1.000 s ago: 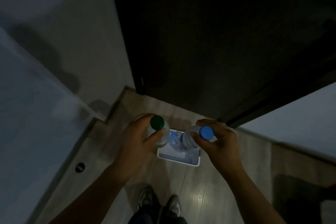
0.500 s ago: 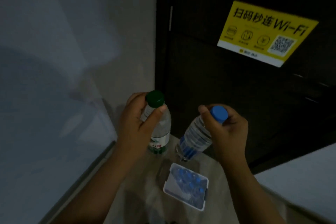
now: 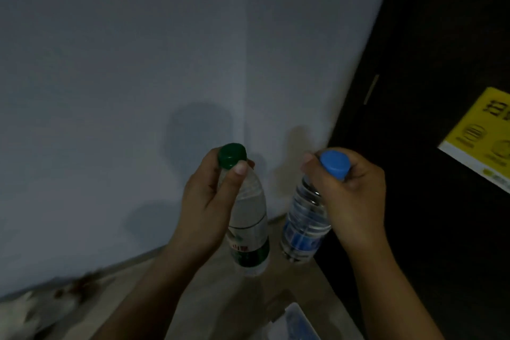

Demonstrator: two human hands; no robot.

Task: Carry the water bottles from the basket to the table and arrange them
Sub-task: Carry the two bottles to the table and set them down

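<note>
Left hand (image 3: 209, 201) grips the green-capped bottle (image 3: 248, 223) by its neck, right hand (image 3: 353, 201) grips the blue-capped bottle (image 3: 306, 226). Basket (image 3: 296, 323) on the floor below, pale wall (image 3: 165, 63) ahead, yellow sign (image 3: 483, 135) on the dark door (image 3: 441, 36) at right.

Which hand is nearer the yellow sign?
The right hand, gripping the blue-capped bottle left of the yellow sign; the left hand, with the green-capped bottle, is farther left.

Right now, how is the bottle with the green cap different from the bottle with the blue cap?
The green-capped bottle has a smooth body; the blue-capped bottle is ribbed. The green-capped bottle's label is green and white; the blue-capped bottle's label is blue. The left hand holds the green-capped bottle; the right hand holds the blue-capped bottle. Both are clear, capped and gripped near the neck, up off the floor.
</note>
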